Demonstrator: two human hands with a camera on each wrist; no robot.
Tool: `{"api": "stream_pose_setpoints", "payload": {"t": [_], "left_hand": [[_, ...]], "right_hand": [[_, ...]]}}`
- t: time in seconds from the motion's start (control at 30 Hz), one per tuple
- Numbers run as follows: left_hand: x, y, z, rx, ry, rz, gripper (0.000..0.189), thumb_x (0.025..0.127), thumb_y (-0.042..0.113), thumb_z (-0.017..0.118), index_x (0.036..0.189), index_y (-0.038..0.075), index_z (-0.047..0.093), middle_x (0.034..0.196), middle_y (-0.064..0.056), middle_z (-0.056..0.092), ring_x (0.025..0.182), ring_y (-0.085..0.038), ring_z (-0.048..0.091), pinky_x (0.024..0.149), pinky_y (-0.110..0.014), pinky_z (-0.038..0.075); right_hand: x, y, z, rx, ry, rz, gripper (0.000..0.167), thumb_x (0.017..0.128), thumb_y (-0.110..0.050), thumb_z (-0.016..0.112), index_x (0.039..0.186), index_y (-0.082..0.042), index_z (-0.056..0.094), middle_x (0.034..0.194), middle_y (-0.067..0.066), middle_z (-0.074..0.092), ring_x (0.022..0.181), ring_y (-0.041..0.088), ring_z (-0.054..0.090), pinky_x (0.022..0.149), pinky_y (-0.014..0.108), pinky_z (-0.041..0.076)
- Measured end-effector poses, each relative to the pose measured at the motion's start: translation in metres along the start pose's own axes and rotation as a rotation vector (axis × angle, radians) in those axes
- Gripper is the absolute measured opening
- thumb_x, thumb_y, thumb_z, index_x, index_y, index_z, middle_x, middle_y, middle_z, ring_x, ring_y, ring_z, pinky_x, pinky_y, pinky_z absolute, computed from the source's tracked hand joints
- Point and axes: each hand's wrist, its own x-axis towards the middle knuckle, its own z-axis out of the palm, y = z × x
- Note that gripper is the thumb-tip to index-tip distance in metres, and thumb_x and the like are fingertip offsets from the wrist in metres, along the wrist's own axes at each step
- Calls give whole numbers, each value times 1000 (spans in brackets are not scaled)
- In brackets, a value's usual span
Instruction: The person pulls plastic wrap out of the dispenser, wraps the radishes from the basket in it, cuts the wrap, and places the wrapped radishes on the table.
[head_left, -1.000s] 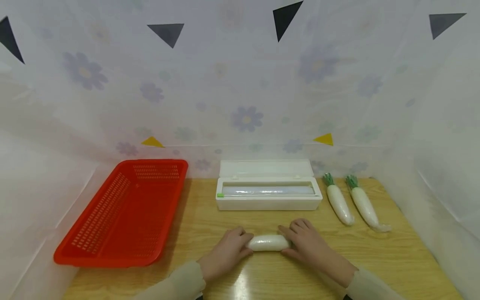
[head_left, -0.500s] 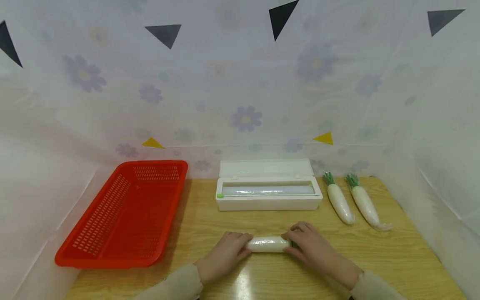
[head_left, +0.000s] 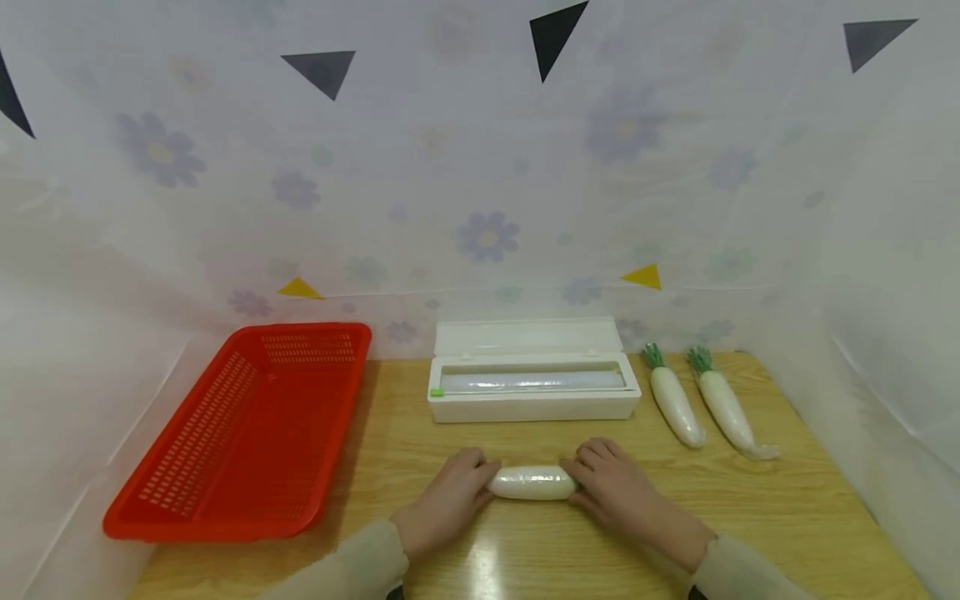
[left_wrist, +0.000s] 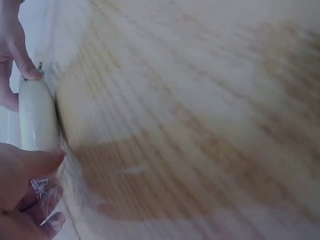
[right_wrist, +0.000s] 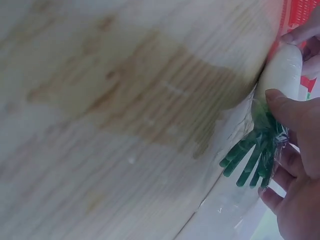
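Note:
A white radish point(head_left: 532, 482) wrapped in clear film lies crosswise between my hands, low over the wooden table. My left hand point(head_left: 447, 502) grips its tip end, and crumpled film point(left_wrist: 46, 192) shows between those fingers in the left wrist view. At the leafy end, my right hand point(head_left: 621, 493) pinches the radish with thumb and fingers. Short green stalks point(right_wrist: 255, 155) stick out there under loose film in the right wrist view, mostly hidden by the hand in the head view.
A red plastic basket point(head_left: 318, 500) stands at the left. Behind my hands sits a white cling film box point(head_left: 534, 408) with its lid up and a film roll point(head_left: 532, 382) inside. Two more radishes, one nearer the box point(head_left: 677, 407) and one farther right point(head_left: 726, 408), lie on the table point(head_left: 787, 517).
Both hands keep hold of the radish, with only slight shifts of the fingers. The right fingers have moved a little along the leafy end. The head view has shifted slightly.

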Motion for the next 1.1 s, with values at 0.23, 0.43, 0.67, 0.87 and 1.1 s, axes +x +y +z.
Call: {"api": "stream_pose_setpoints", "payload": {"t": [0.23,0.43,0.67,0.87,1.1], "left_hand": [[7,-8,-4,-162,-11,-75,22,97,13,73,115,7,63,105,-4,70,96,-15,64,86,-33,55],[10,-15,-3,-129,28,-57,16,97,11,74,108,9,62,96,-4,71,85,-12,64,76,-32,56],[8,-19,0,-26,88,-63,20,94,12,77,112,7,71,104,-4,68,95,-18,62,86,-36,53],[12,-18,3,76,79,-59,25,96,17,77,118,5,73,104,-3,65,99,-18,60,91,-38,50],[15,-12,2,125,37,-64,38,93,34,80,118,7,71,104,1,63,100,-16,58,99,-45,46]], "right_hand": [[2,7,3,151,-4,70,44,85,-25,86,122,-11,66,107,-2,65,100,18,59,93,44,51],[7,9,1,179,-29,99,36,91,-27,82,120,-10,69,117,6,69,114,30,61,97,52,50],[16,4,3,53,-24,81,43,91,-31,80,122,-3,71,110,6,64,109,27,58,96,52,49],[18,5,5,-18,-78,97,47,86,-34,86,118,-2,71,104,6,60,103,26,56,95,49,49],[17,13,6,-7,-63,78,42,81,-32,90,108,-6,72,100,4,60,99,25,55,90,47,49]]}}
